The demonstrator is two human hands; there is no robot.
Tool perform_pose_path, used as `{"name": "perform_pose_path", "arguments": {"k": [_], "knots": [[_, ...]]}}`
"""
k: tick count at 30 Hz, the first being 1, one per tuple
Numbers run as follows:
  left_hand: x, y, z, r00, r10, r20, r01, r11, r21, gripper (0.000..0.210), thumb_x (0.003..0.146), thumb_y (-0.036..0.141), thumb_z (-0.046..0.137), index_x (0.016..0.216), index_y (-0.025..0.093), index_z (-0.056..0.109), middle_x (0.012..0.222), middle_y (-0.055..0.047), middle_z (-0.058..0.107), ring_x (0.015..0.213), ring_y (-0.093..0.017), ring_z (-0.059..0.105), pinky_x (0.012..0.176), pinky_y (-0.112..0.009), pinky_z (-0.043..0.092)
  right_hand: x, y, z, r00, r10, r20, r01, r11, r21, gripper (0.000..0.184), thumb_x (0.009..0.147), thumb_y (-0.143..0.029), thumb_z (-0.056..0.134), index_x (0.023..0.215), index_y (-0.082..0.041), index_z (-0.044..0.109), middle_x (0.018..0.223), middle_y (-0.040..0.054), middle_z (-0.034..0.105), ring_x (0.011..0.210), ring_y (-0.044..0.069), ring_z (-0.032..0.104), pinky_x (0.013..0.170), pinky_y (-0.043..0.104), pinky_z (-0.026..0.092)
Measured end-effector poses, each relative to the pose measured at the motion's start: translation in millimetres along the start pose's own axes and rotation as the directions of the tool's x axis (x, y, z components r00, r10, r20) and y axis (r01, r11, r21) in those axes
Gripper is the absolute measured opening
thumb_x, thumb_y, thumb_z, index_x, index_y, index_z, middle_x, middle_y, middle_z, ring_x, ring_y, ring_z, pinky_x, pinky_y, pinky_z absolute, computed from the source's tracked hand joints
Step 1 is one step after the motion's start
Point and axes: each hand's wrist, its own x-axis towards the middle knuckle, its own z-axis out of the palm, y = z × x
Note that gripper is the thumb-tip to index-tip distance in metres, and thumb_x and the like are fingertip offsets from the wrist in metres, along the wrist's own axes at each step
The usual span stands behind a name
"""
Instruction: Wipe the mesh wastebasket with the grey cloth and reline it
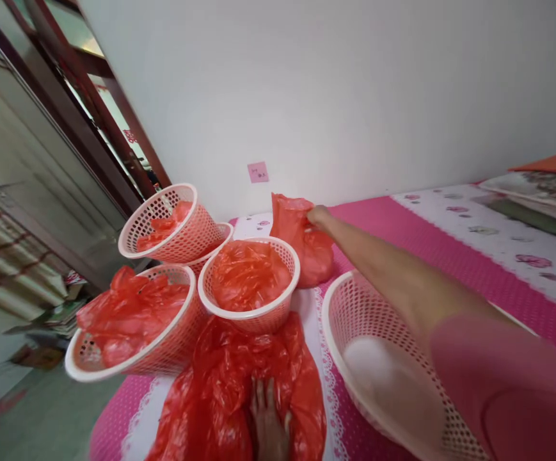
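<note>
My left hand (270, 419) lies palm down on a crumpled red plastic bag (215, 390) at the front of the bed, fingers stretched out. Reaching far forward past a pink basket, my right hand (317, 216) grips the upper part of a filled red plastic bag (301, 256) that stands near the wall. The fingers of that hand are mostly hidden behind the wrist and the bag. A white-rimmed pink basket (349, 384) with nothing inside sits under my right forearm. Just beyond my left hand is a smaller basket (249, 314) holding a red bag (253, 272).
On the left, a tilted basket (182, 346) with a red bag overhangs the bed's edge. Behind it, another basket (201, 224) leans on a further basket (227, 232). A pink note (258, 172) is on the wall. Folded bedding (546, 189) lies at the right.
</note>
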Motion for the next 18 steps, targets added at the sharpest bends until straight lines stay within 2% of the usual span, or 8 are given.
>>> {"name": "perform_pose_path", "arguments": {"k": [5,10,13,15,18], "knots": [[1,-1,-3.0,0.999,0.032,-0.006,-0.031,0.998,0.062,0.064,0.087,0.015,0.059,0.151,0.012,0.056,0.169,-0.021,0.042,0.157,-0.037,0.036,0.128,-0.054,0.031,11,-12,-22,0.998,-0.003,-0.066,0.012,0.989,0.147,0.028,0.103,-0.037,0.068,0.122,-0.016,0.067,0.113,0.0058,0.071,0.088,0.017,0.071,0.074,0.033,0.064],[1,2,-6.5,0.998,0.017,0.058,-0.024,0.992,0.121,0.067,0.088,0.014,0.06,0.154,0.008,0.053,0.169,-0.025,0.04,0.156,-0.039,0.039,0.128,-0.054,0.031,15,-21,-14,0.997,-0.046,-0.056,0.06,0.956,0.286,0.027,0.103,-0.035,0.068,0.121,-0.016,0.067,0.114,0.0061,0.072,0.09,0.018,0.071,0.076,0.034,0.063],[2,2,-6.6,0.998,0.005,0.061,-0.015,0.989,0.15,0.069,0.087,0.014,0.061,0.155,0.009,0.052,0.171,-0.024,0.036,0.157,-0.04,0.037,0.127,-0.056,0.032,15,-19,-9,0.996,-0.072,-0.045,0.083,0.94,0.331,0.023,0.103,-0.035,0.067,0.115,-0.016,0.069,0.108,0.005,0.073,0.087,0.017,0.072,0.076,0.034,0.063],[2,2,-6.4,0.998,0.005,0.063,-0.014,0.988,0.152,0.068,0.087,0.015,0.061,0.154,0.01,0.052,0.171,-0.024,0.038,0.157,-0.04,0.037,0.127,-0.056,0.032,14,-16,-8,0.995,-0.091,-0.042,0.1,0.933,0.346,0.016,0.106,-0.028,0.062,0.108,-0.014,0.071,0.1,0.0045,0.074,0.085,0.017,0.073,0.076,0.033,0.063],[2,0,-6.2,0.998,0.01,0.068,-0.019,0.991,0.131,0.066,0.089,0.016,0.058,0.154,0.008,0.053,0.169,-0.024,0.041,0.157,-0.039,0.038,0.129,-0.055,0.029,13,-11,-9,0.989,-0.142,-0.049,0.15,0.928,0.341,0.021,0.107,-0.016,0.052,0.103,-0.013,0.072,0.096,0.0054,0.075,0.087,0.017,0.074,0.078,0.032,0.062]]}}
